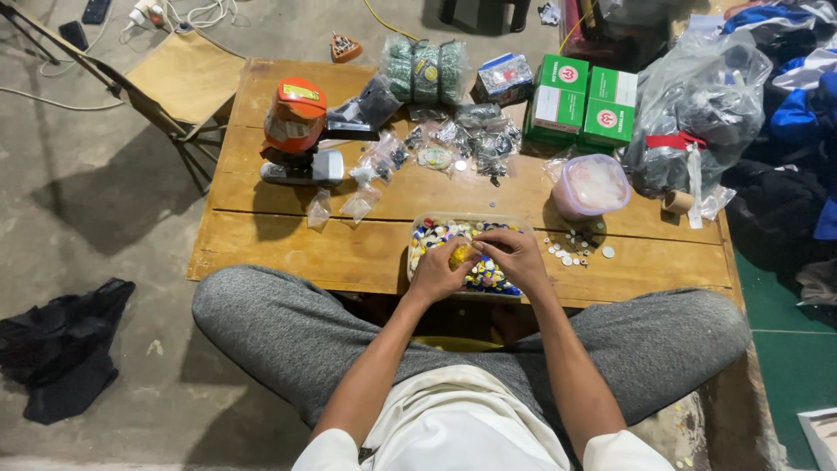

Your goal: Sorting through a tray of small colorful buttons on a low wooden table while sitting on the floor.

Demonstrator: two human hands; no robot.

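Head view: the left hand (440,272) and right hand (516,255) meet over a clear plastic tray of mixed coloured buttons (425,237) at the near edge of the low wooden surface (288,249). Left fingers are clenched on a small yellow round piece (459,255); the right fingers touch it, grip unclear. Loose white buttons (571,251) lie just right of the tray. A pink lidded tub (591,185) and green cardboard boxes (582,103) sit behind.
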